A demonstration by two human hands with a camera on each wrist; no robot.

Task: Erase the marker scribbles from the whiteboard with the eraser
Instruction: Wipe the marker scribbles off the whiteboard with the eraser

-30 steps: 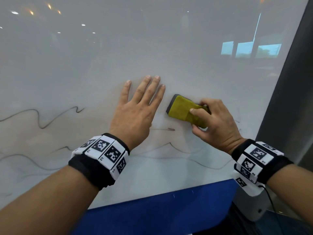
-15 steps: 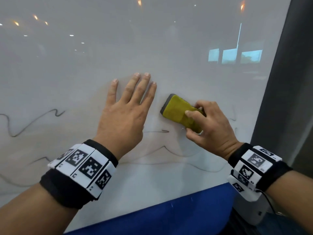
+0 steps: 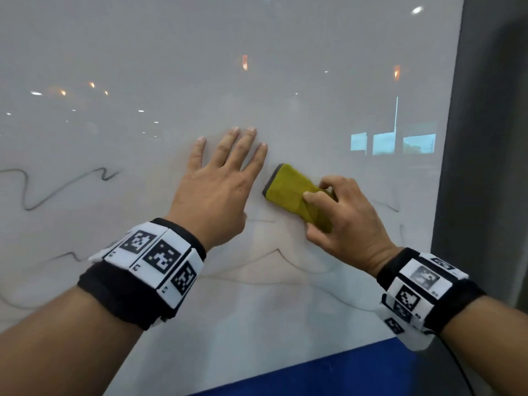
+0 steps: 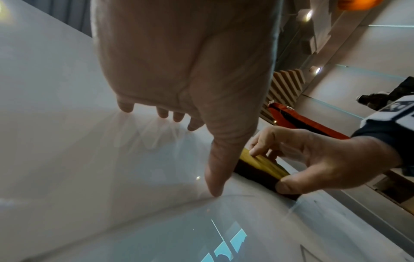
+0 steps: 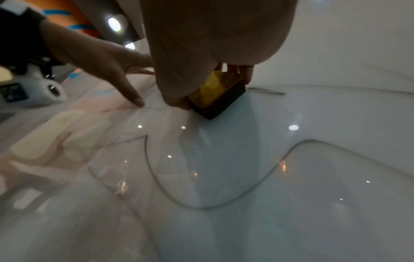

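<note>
A glossy whiteboard (image 3: 285,67) fills the head view. Wavy dark marker scribbles (image 3: 57,190) run across its left side, and fainter lines (image 3: 274,251) pass under both hands. My right hand (image 3: 343,221) grips a yellow eraser (image 3: 288,190) with a dark felt base and holds it flat against the board. The eraser (image 5: 215,95) shows in the right wrist view too, near a short dark stroke (image 5: 266,90). My left hand (image 3: 220,187) lies flat on the board just left of the eraser, fingers straight and spread. In the left wrist view its thumb (image 4: 215,170) touches the board beside the eraser (image 4: 260,166).
A blue ledge (image 3: 314,375) runs along the board's bottom edge. A dark grey frame (image 3: 485,138) bounds the board on the right. Ceiling lights and windows reflect in the surface (image 3: 394,142). More curved marker lines (image 5: 224,205) show in the right wrist view.
The view has shifted, so both hands sit lower and further left in frame. The eraser stays at about the same spot on the board, beside the flat left hand.
</note>
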